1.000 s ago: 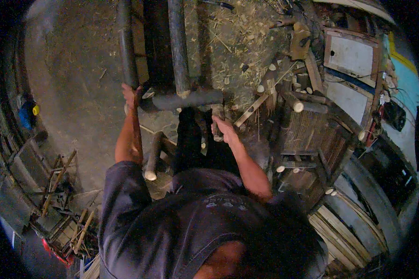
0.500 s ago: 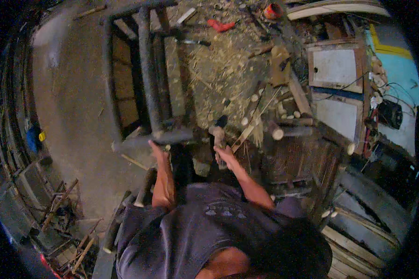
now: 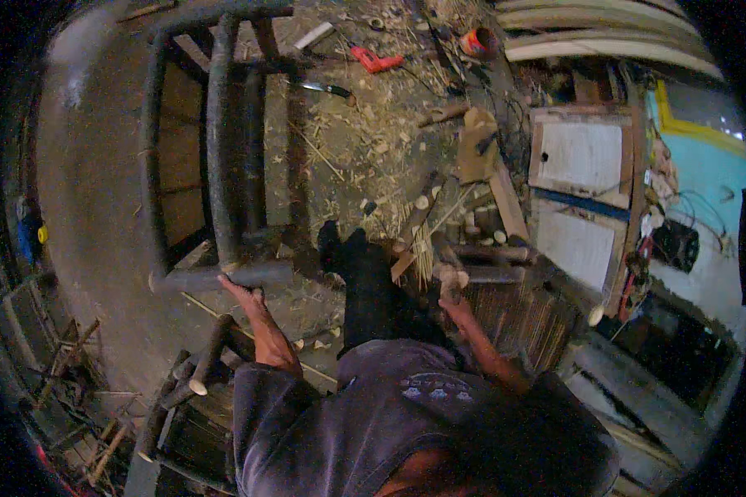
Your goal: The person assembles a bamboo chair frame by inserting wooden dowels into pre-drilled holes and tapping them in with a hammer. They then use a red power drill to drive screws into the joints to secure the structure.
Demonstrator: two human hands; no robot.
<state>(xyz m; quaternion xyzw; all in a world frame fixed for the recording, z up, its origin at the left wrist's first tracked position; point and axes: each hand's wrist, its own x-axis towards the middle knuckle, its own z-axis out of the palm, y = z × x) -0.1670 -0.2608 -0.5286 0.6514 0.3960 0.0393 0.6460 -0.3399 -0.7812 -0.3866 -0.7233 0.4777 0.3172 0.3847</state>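
My left hand (image 3: 244,291) reaches to the near crossbar (image 3: 261,279) of a dark log frame (image 3: 220,141). Its fingers are stretched out and appear to touch the pole near a joint. My right hand (image 3: 456,308) is closed around a short, pale wooden mallet (image 3: 452,280), its knobby head pointing away from me. The mallet is out to my right, apart from the frame. My dark trouser legs (image 3: 369,298) are between the two hands.
Wood shavings (image 3: 381,141) litter the floor ahead, with a knife (image 3: 327,89), a red power drill (image 3: 375,59) and an orange-red can (image 3: 478,42). Cut logs (image 3: 493,253) and boards lie to the right, near white-panelled doors (image 3: 580,153). Another log piece (image 3: 211,356) stands at my left.
My right hand has swung the mallet to the right, away from the frame. My left hand has stayed by the crossbar. The whole view has shifted somewhat.
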